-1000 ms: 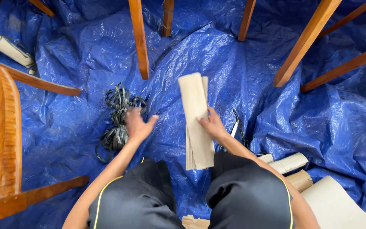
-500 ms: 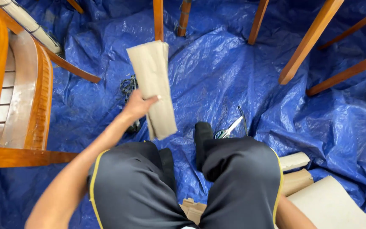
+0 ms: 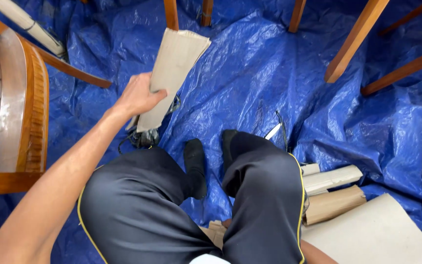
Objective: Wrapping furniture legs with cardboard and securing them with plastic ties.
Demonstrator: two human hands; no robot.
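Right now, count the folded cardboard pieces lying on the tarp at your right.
3: a pale folded cardboard piece, a browner one just below, and a large flat sheet nearest. More may hide behind the right leg.

A crinkled blue tarpaulin (image 3: pixel 250 73) covers the floor. Polished wooden chair legs (image 3: pixel 355 39) stand along the top; a wooden chair seat (image 3: pixel 10 102) sits left.

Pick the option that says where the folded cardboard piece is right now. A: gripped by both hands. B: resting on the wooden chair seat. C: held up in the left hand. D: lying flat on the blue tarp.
C: the left hand alone grips the folded cardboard piece, raised above the blue tarp; the right hand is out of view.
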